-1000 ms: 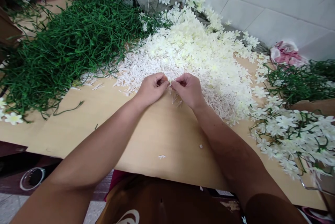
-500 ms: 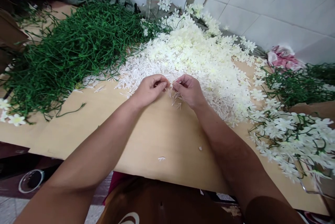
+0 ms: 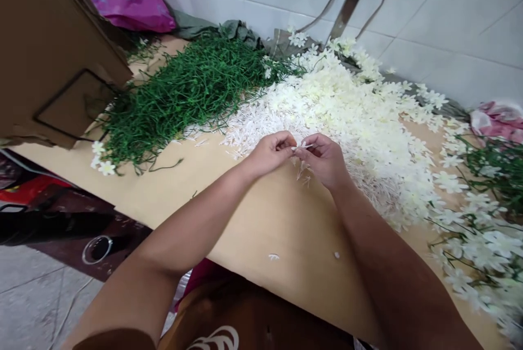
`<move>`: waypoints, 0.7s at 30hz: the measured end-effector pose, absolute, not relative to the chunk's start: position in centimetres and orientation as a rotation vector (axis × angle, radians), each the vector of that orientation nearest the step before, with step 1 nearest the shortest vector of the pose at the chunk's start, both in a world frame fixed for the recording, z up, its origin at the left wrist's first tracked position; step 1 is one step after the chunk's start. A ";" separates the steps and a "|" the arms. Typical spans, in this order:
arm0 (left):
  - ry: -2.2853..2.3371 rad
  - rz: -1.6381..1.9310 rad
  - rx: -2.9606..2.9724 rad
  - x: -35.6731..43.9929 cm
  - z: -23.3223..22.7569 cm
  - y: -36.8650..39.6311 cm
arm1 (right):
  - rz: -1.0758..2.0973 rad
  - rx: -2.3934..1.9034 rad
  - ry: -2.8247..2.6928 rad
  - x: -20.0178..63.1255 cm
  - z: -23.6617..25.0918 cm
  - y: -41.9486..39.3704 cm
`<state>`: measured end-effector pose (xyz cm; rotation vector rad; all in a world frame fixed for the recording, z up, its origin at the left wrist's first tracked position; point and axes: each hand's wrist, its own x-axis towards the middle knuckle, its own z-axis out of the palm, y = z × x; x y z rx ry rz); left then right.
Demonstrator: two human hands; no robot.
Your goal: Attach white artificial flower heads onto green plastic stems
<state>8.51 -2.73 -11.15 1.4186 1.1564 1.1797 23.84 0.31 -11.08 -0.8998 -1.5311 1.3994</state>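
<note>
In the head view my left hand (image 3: 273,155) and my right hand (image 3: 327,162) meet over the near edge of a white heap. Both are closed, thumb against fingers, on a thin white stamen-like piece (image 3: 301,146); its exact shape is too small to make out. Just below the fingertips several thin white pieces (image 3: 304,178) lie loose. Directly behind the hands spreads the pile of thin white pieces (image 3: 257,126), and past it a broad heap of cream-white artificial flowers (image 3: 347,99).
Left of the flowers lies a mound of green plastic stems (image 3: 192,83). A cardboard box (image 3: 49,50) and a purple bag (image 3: 131,1) stand at the far left. Flowers on green stems (image 3: 490,246) lie at the right. Cardboard (image 3: 253,224) covers the table.
My view has swung left, bringing the cardboard box into sight and shifting everything rightward in the picture. My hands have drawn together, and a thin white piece now shows between the fingertips.
</note>
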 end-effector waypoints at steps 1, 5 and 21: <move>1.202 1.152 1.478 8.3 -11.0 -2.8 | 1.366 -0.917 -1.537 23.9 -11.1 0.4; 1.583 0.988 1.807 6.5 -9.5 -3.7 | 1.284 -0.905 -1.509 24.1 -11.4 0.7; 2.707 0.195 1.872 -3.3 -3.5 -2.5 | 1.404 -0.877 -1.455 23.7 -11.0 0.5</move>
